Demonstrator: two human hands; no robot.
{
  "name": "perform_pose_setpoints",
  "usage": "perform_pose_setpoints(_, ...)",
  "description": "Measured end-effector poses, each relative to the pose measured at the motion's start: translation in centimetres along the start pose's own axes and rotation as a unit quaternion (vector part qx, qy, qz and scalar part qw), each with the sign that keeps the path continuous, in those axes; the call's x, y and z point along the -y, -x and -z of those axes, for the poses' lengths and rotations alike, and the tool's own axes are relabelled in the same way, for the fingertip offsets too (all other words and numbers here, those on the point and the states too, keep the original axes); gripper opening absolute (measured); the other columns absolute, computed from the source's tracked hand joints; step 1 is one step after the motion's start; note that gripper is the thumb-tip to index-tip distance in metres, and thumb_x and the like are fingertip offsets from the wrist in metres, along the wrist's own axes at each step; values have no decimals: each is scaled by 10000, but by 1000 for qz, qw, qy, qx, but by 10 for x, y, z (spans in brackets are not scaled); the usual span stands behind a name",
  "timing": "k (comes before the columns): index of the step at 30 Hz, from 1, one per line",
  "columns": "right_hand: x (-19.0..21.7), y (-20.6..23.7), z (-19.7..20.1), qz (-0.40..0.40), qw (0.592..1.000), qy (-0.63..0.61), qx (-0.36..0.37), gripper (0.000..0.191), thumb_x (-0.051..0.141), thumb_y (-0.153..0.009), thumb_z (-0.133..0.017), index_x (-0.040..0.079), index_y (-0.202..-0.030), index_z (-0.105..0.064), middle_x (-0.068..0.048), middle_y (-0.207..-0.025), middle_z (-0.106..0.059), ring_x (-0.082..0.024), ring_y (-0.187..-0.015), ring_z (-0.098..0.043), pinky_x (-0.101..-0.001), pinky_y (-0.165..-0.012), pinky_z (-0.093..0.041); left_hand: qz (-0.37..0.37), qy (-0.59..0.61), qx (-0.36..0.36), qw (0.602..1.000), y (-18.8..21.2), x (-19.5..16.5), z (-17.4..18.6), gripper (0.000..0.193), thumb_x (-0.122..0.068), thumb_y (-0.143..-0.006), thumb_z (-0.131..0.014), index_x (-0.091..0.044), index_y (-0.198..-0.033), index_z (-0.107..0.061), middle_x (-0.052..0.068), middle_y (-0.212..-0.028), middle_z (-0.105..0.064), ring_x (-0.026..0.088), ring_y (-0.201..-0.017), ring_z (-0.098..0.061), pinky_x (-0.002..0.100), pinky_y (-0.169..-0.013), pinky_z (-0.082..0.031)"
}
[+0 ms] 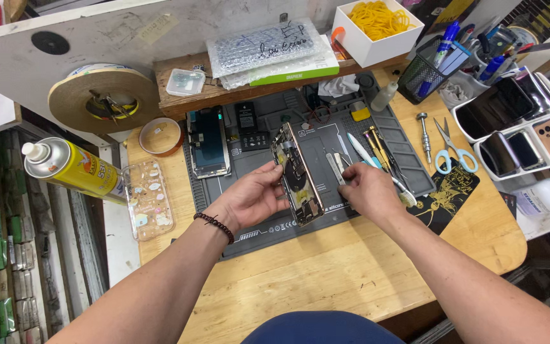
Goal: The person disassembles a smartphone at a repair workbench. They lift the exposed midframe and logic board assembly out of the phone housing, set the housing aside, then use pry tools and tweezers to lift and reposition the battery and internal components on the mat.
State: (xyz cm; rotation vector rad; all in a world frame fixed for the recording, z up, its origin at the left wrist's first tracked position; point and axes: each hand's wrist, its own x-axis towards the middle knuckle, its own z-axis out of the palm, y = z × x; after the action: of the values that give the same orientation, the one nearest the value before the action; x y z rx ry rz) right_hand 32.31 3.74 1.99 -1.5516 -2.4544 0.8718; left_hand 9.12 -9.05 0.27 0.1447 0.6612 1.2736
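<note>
My left hand grips an opened phone body and holds it tilted on edge above the grey work mat, its inner parts facing right. My right hand rests on the mat just right of the phone, fingers closed around thin metal tweezers. A detached phone screen lies flat on the mat to the left. A beaded bracelet is on my left wrist.
Small tools and a toothbrush lie right of my hand, a screwdriver and scissors beyond. A clear phone case and spray can sit left. Phones in white trays stand right; a box of rubber bands at the back.
</note>
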Motion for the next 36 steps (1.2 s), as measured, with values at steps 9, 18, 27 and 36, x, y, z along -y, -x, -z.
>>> perform_pose_setpoints(9,6,10,7,-16,999,-12,31,408,176,-809,-797,79,-1189,-683,-66,-735,-736,-225,-717,-730,-378,-713,-563,7,53,94,994,9,3,-7,298,-202,-1106,-515,-86,-1370,-587,37,-1250,-654,174,-1125,-644,487,-1011,-553)
perform_pose_setpoints(18,5,13,5,-16,999,-42,28,394,178,-820,-789,81,-1189,-688,-68,-757,-738,-214,-702,-724,-362,-698,-564,3,1,30,1000,22,-3,-4,287,-216,-1041,-528,-105,-1298,-589,49,-1233,-685,201,-1128,-658,465,-1003,-550)
perform_pose_setpoints(27,10,-33,20,-6,990,-128,57,284,206,-873,-737,82,-1127,-752,-43,-802,-760,-155,-667,-706,-318,-659,-562,-28,76,-134,988,41,-1,-1,384,-314,-1064,-405,-60,-1287,-587,105,-1259,-698,236,-1153,-672,461,-1056,-528)
perform_pose_setpoints(36,47,-110,2,179,983,-21,-14,535,231,-809,-774,124,-1321,-660,-165,-1105,-704,-353,-1000,-677,-456,-874,-535,-73,107,-195,972,70,4,-12,383,-304,-1083,-398,-47,-1298,-583,114,-1273,-701,250,-1168,-672,456,-1065,-520)
